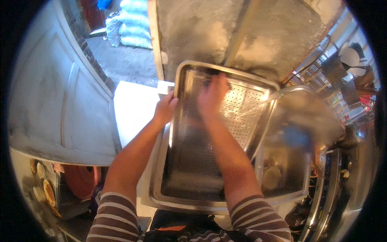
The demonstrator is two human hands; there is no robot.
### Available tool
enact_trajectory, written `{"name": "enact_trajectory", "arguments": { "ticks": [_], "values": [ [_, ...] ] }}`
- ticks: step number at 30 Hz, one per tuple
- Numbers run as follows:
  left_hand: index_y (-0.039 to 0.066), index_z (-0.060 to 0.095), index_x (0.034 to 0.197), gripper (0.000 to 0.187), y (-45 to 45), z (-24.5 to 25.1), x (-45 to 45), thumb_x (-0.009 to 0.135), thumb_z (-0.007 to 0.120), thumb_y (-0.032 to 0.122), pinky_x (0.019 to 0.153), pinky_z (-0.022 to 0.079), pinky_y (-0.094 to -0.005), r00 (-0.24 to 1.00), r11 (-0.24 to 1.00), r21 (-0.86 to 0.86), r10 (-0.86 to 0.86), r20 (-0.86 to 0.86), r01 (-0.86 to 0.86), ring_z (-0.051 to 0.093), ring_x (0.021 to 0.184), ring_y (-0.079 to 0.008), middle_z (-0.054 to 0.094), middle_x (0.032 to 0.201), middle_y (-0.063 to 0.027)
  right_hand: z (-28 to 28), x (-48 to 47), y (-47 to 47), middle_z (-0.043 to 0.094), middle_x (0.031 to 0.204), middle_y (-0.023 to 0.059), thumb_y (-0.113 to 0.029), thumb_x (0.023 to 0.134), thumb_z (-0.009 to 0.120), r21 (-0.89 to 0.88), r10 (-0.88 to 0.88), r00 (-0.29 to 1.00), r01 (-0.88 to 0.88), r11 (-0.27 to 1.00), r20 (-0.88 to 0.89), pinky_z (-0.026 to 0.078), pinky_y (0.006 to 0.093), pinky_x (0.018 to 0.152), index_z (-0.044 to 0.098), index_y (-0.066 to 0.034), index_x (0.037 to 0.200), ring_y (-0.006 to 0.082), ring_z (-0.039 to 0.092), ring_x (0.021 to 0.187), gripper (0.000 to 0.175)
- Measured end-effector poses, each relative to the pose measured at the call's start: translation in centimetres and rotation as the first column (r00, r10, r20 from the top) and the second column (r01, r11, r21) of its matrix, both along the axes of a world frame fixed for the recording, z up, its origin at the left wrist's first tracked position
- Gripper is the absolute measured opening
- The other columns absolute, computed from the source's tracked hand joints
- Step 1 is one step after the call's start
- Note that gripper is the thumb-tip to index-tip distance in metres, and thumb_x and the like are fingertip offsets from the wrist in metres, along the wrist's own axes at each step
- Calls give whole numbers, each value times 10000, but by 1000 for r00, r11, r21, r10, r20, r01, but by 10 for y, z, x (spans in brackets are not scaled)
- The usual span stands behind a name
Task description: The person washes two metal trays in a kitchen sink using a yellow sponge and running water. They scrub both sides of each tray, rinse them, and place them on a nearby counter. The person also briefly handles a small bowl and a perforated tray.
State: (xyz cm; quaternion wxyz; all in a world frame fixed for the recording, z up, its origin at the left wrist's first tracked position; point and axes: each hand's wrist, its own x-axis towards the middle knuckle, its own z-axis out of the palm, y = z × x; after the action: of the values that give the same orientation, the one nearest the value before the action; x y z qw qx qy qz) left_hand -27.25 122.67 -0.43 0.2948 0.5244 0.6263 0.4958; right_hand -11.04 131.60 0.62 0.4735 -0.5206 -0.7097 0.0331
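A rectangular steel tray (pixel 191 127) with a raised rim and a perforated panel leans upright in a steel sink (pixel 157 181). My left hand (pixel 165 108) grips the tray's left rim, thumb towards the inside. Against the upper part of the panel presses my right hand (pixel 213 95), blurred. Dark patches show at its fingers, but whether they belong to a held scrubber is not clear. Light glints off the wet-looking perforated panel (pixel 242 109) right of this hand.
A second basin (pixel 284 175) is at the right, below a large rounded shiny object (pixel 311 115), blurred. A panelled door (pixel 84 90) stands at the left, and a stained wall (pixel 196 30) rises behind the tray. Stacked white sacks (pixel 135 24) lie beyond the doorway.
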Motion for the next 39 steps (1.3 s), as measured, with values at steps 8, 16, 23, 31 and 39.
{"name": "enact_trajectory", "arguments": {
  "ticks": [8,16,23,31,39],
  "values": [
    [-9,611,993,271,4,3,8,855,539,213,701,474,-358,985,990,5,140,-100,-140,626,760,-291,637,827,-185,-134,25,-169,293,1451,179,-99,853,463,-748,775,519,-335,573,360,229,475,1091,273,16,1399,323,288,1342,589],
    [-1,616,977,259,5,9,0,873,545,226,692,467,-348,990,998,-21,57,-129,-60,614,750,-255,629,806,-172,-105,66,-159,424,1360,145,-75,870,449,-686,873,261,-542,486,412,266,424,1089,401,-33,1324,291,393,1266,459],
    [-19,605,874,256,5,6,-4,893,542,229,630,441,-352,984,1000,-20,16,-180,-20,559,654,-221,577,690,-133,-60,101,-93,484,1306,149,-66,766,565,-302,394,571,-253,919,720,303,454,1048,470,-24,1245,281,419,1252,490],
    [-23,589,815,320,2,-3,-7,881,529,285,598,426,-366,981,1000,-18,-1,-194,-3,543,613,-202,557,650,-118,-104,104,-156,389,1420,100,-93,871,407,-751,892,116,-499,432,437,237,449,1103,341,-78,1394,248,381,1293,527],
    [44,560,755,263,6,-10,-4,909,547,256,421,380,-270,996,998,-59,25,-86,-30,447,456,-110,465,573,-10,26,147,-3,408,1283,217,-47,727,619,131,45,849,-134,982,526,392,390,975,447,15,1272,370,436,1167,575]
  ]
}}
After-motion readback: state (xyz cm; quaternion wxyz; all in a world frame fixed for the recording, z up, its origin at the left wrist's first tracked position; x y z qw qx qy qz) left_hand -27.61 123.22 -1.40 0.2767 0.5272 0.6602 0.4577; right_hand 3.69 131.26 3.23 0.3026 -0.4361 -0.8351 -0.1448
